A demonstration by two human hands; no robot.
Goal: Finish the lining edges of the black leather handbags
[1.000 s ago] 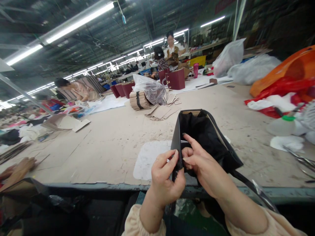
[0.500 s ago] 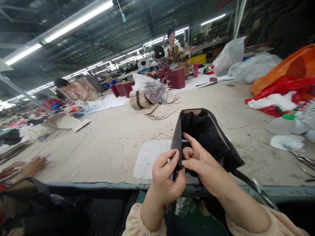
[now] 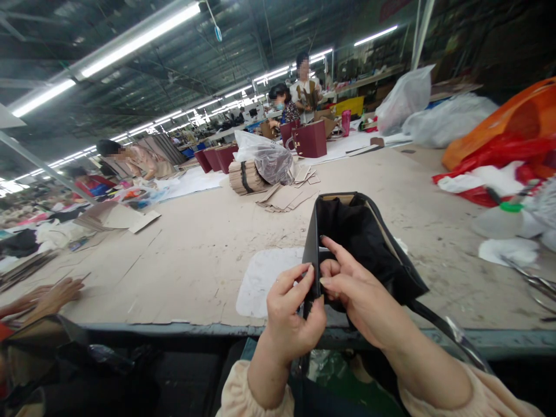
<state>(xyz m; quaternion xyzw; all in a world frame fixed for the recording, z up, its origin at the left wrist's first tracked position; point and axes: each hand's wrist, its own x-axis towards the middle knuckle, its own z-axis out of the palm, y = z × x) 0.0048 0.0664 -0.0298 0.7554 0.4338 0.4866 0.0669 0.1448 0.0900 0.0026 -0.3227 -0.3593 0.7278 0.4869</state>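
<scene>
A black handbag (image 3: 310, 243) with a dark cloth lining rests at the table's front edge, its opening turned up towards me. My left hand (image 3: 289, 307) is closed on the outside of the bag's near left edge, thumb and fingertips pinching the rim. From the inside, my right hand (image 3: 360, 284) grips the same edge between thumb and curled fingers, its index finger stretched along the inner wall. A black strap (image 3: 438, 324) trails from the bag's right side past my right forearm. The bag's underside is hidden.
A bundle of brown card pieces (image 3: 245, 176) and loose card (image 3: 282, 197) lie beyond the bag. Maroon bags (image 3: 310, 139) stand farther back. On the right are scissors (image 3: 532, 281), a green-capped bottle (image 3: 499, 220) and plastic bags (image 3: 452, 121). A co-worker's hands (image 3: 56, 298) are at left.
My thumbs and fingers have shifted slightly along the bag's edge, still gripping it. In the background a seated person has turned their head, and a standing person has moved a little.
</scene>
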